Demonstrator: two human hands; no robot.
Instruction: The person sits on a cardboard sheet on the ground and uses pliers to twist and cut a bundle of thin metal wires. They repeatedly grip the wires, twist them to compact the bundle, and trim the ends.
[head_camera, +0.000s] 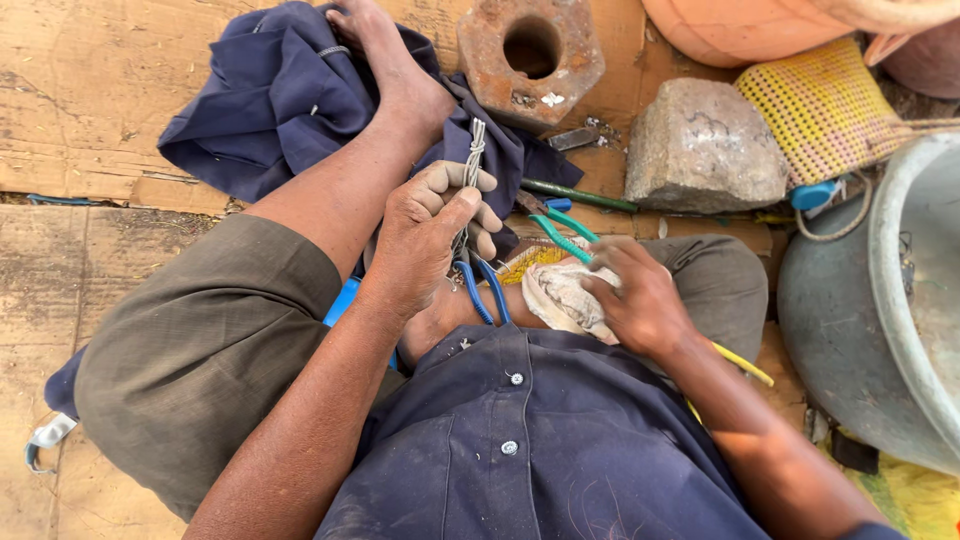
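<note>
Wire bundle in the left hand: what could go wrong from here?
1. The left hand grips the wire bundle bare, with cut ends poking above the fingers; they could prick skin.
2. Blue-handled pliers and green-handled pliers lie between the legs by the right hand; a shift might pinch or jab.

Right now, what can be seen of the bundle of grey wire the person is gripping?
The wire bundle is a few strands of dull grey metal wire, looped or folded at the top. It stands roughly upright, rising from the fist of the left hand, which is closed around its lower part. It shows against the dark blue cloth behind it. Below the fist, strands run down toward blue-handled pliers; where they end is hidden.
</note>
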